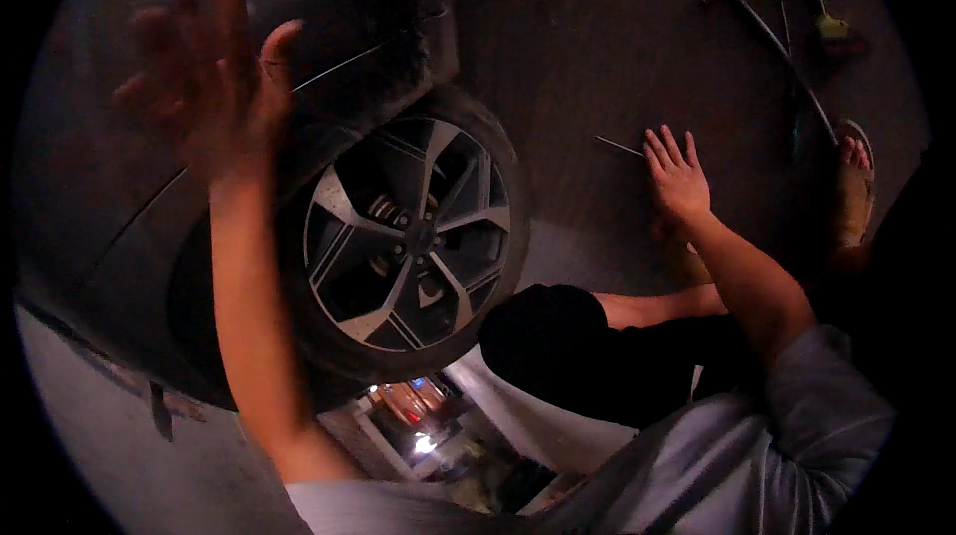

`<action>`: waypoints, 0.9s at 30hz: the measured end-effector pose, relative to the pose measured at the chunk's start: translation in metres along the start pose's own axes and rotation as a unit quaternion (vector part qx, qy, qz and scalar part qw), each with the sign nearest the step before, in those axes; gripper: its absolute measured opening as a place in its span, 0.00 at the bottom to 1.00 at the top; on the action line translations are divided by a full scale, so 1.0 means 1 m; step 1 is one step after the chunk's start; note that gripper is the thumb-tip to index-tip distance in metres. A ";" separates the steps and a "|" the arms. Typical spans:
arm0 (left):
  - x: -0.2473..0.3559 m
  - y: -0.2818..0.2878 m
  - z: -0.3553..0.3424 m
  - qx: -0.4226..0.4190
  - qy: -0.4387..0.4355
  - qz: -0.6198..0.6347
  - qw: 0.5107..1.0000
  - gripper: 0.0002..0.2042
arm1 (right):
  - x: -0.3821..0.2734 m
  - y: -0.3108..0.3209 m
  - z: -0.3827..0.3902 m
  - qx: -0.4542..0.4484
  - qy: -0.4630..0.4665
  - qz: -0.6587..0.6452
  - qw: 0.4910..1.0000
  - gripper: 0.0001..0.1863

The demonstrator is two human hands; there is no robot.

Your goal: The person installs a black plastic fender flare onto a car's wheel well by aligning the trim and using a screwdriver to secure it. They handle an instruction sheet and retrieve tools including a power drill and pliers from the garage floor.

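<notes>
My left hand [214, 87] is raised in front of a dark car body [90, 137], fingers spread and somewhat blurred. It holds nothing, and whether it touches the panel I cannot tell. Below and to the right of it is the car's wheel [420, 234], with a two-tone spoked rim and a dark tyre. On the other side of the wheel, my right hand [679, 179] is stretched out flat above the dark floor, fingers extended. A thin metal rod [617, 145] shows just left of its fingertips; the rod's other end is hidden by the hand.
My bent knee [543, 336] in black cloth is close to the tyre. Beneath the wheel, an open box-like container [398, 430] holds jumbled items and a bright light [425, 443]. At far right lie a long bar [782, 47], a yellow-green tool [835, 29] and a sandalled foot [854, 187].
</notes>
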State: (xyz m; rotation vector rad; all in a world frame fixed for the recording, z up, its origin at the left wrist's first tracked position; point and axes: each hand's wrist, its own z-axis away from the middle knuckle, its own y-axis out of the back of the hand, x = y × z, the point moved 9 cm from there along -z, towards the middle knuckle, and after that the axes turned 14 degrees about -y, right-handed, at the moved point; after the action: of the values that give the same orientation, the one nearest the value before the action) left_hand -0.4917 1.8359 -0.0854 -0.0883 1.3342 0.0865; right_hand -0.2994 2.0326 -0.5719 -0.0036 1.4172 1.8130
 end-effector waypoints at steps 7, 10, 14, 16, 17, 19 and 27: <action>-0.014 -0.056 0.047 0.077 -0.067 0.236 0.966 0.27 | -0.017 0.020 -0.023 0.010 -0.021 -0.026 0.999 0.36; 0.012 -0.023 0.097 0.250 0.004 0.428 0.868 0.21 | -0.023 0.045 -0.044 0.021 -0.070 -0.110 0.991 0.38; 0.083 -0.091 0.219 0.082 0.500 0.639 0.578 0.18 | -0.070 0.152 -0.077 0.128 -0.064 -0.297 0.944 0.39; 0.105 -0.112 0.276 0.211 0.678 0.573 0.409 0.28 | -0.105 0.222 -0.081 0.184 0.000 -0.375 0.908 0.37; 0.111 -0.116 0.279 0.241 0.688 0.572 0.376 0.32 | -0.118 0.255 -0.079 0.231 0.036 -0.407 0.883 0.35; 0.096 -0.124 0.264 0.304 0.702 0.567 0.306 0.39 | -0.135 0.315 -0.085 0.311 0.106 -0.464 0.823 0.34; 0.045 -0.151 0.247 0.354 0.714 0.571 0.199 0.17 | -0.150 0.432 -0.104 0.461 0.152 -0.629 0.608 0.31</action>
State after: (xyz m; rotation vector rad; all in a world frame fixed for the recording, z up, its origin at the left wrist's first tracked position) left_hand -0.2258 1.7143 -0.0702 2.3201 2.8155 0.8118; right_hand -0.5012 1.8455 -0.1927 -0.6353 1.6925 -0.1818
